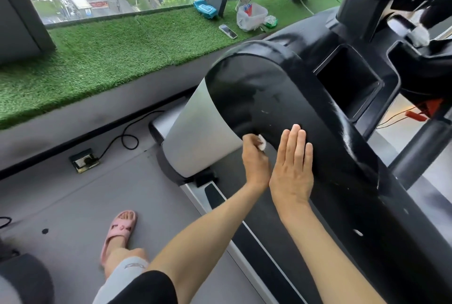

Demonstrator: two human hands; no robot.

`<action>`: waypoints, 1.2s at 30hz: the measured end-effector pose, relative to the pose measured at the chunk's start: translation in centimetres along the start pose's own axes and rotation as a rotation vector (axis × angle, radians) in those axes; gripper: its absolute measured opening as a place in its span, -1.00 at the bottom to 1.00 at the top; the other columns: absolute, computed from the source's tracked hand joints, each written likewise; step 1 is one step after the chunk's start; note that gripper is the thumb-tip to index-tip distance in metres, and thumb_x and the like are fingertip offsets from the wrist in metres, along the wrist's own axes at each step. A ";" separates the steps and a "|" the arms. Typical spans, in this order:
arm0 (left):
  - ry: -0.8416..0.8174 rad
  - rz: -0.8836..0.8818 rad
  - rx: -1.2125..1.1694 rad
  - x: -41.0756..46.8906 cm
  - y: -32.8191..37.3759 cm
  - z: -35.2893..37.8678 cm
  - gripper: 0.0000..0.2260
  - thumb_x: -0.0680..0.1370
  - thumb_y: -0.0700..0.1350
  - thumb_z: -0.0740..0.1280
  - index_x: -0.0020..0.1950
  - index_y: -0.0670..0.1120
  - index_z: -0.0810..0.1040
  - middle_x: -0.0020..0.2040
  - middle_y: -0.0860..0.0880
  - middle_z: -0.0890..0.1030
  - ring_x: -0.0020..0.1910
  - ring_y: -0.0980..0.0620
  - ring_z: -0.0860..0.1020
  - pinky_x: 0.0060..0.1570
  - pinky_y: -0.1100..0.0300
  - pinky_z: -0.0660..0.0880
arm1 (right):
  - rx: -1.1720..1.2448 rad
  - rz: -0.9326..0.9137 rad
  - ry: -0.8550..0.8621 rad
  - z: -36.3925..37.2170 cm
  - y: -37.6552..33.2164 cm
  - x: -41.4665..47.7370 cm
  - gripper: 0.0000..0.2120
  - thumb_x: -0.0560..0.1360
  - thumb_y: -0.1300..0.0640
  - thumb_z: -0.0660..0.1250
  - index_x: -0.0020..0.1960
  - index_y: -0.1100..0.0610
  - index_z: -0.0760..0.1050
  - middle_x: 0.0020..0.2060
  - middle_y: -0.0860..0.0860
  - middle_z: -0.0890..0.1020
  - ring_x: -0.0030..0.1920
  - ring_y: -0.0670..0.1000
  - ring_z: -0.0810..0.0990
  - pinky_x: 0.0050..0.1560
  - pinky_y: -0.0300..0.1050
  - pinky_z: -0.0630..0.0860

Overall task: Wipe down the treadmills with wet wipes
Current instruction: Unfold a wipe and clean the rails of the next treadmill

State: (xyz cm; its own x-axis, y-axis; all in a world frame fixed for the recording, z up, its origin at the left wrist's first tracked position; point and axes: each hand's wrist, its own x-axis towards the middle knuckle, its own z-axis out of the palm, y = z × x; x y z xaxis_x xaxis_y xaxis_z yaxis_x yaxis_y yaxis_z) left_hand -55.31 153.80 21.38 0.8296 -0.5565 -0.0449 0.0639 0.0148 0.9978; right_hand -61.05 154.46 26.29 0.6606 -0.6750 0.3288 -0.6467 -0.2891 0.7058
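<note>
The treadmill's black curved handrail arm [281,88] runs from centre to lower right, with a silver upright [203,132] under its left end. My left hand [255,161] grips a small crumpled white wet wipe [262,142] and holds it where the black arm meets the silver upright. Beside it, my right hand [293,164] lies flat with straight fingers on the side of the black arm. The black surface shows smears and small white flecks.
On the green turf ledge [97,58] by the window lie a blue wet-wipe pack [205,8], a phone [228,31], a white plastic bag [252,17] and a green pack [270,21]. A floor socket [84,160] with a black cable sits at left. My foot in a pink slipper [119,232] stands on the grey floor.
</note>
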 end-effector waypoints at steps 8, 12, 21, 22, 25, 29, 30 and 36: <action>0.329 -0.490 -0.193 1.8 -1.6 -3.6 -0.87 0.59 -0.28 0.15 0.04 -0.07 0.30 -0.11 -0.02 0.46 -0.16 0.02 0.45 -0.25 0.26 0.37 | 0.000 -0.027 0.001 -0.1 0.2 -0.3 -0.38 0.55 0.20 -0.13 0.50 0.40 -0.30 0.46 0.38 -0.32 0.48 0.30 -0.28 0.46 0.19 -0.33; 0.269 -0.528 -0.114 2.9 -1.9 -4.6 -0.91 0.60 -0.24 0.15 0.02 -0.06 0.32 -0.10 -0.01 0.46 -0.10 -0.01 0.46 -0.21 0.23 0.37 | 0.014 -0.018 0.007 0.0 0.0 -0.2 -0.35 0.55 0.18 -0.07 0.50 0.40 -0.30 0.46 0.37 -0.32 0.48 0.29 -0.27 0.46 0.19 -0.33; -0.049 -0.112 -0.115 3.6 4.4 -4.4 -0.90 0.57 -0.26 0.26 -0.05 -0.07 0.44 -0.15 -0.02 0.54 -0.14 0.05 0.53 -0.08 0.21 0.49 | 0.047 0.005 -0.003 -0.6 0.0 -0.1 -0.29 0.55 0.15 0.03 0.51 0.40 -0.29 0.45 0.39 -0.34 0.48 0.28 -0.26 0.47 0.18 -0.31; 0.001 -0.091 -0.107 4.4 4.4 -5.4 -0.95 0.58 -0.25 0.26 -0.02 -0.11 0.44 -0.17 0.01 0.53 -0.18 0.13 0.52 -0.11 0.25 0.46 | 0.056 0.005 -0.014 -0.7 -0.1 -0.1 -0.28 0.54 0.15 0.03 0.50 0.40 -0.29 0.45 0.39 -0.34 0.48 0.28 -0.26 0.47 0.18 -0.32; 0.220 -0.169 -0.164 7.5 4.1 -7.4 -0.94 0.63 -0.16 0.20 -0.03 -0.11 0.41 -0.24 0.07 0.47 -0.35 0.31 0.45 -0.21 0.32 0.40 | 0.067 0.006 -0.029 -0.9 -0.2 0.0 -0.30 0.52 0.18 -0.01 0.51 0.40 -0.28 0.45 0.38 -0.33 0.49 0.29 -0.26 0.46 0.19 -0.34; 0.188 -0.171 -0.114 9.1 5.6 -5.9 -0.79 0.59 0.06 0.16 -0.07 -0.07 0.41 -0.13 -0.13 0.54 -0.17 -0.04 0.53 -0.05 0.06 0.48 | 0.067 -0.012 -0.069 -1.0 0.2 0.0 -0.33 0.52 0.20 -0.06 0.51 0.40 -0.29 0.47 0.37 -0.32 0.49 0.28 -0.26 0.47 0.18 -0.38; 0.159 -0.063 -0.075 8.2 6.4 -4.8 -0.79 0.61 0.02 0.17 -0.05 -0.11 0.44 -0.10 -0.16 0.52 -0.13 -0.06 0.50 -0.01 0.08 0.46 | 0.073 -0.008 -0.069 -1.1 0.4 -0.1 -0.33 0.52 0.20 -0.08 0.51 0.39 -0.29 0.47 0.36 -0.32 0.49 0.27 -0.27 0.46 0.17 -0.39; -0.030 0.277 0.067 10.2 9.3 -6.1 -0.91 0.62 -0.13 0.23 -0.01 -0.13 0.46 -0.12 -0.14 0.52 -0.15 -0.05 0.48 0.00 0.05 0.45 | 0.259 0.068 -0.041 -2.7 0.1 -0.7 -0.28 0.47 0.24 0.00 0.51 0.39 -0.27 0.50 0.29 -0.30 0.52 0.22 -0.25 0.49 0.13 -0.28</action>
State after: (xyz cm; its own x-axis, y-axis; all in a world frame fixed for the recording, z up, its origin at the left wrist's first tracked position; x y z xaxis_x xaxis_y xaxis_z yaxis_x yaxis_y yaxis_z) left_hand -42.93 153.31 29.87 0.7937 -0.5631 0.2303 -0.2004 0.1153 0.9729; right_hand -60.53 156.73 27.78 0.5999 -0.7239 0.3407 -0.7685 -0.4030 0.4969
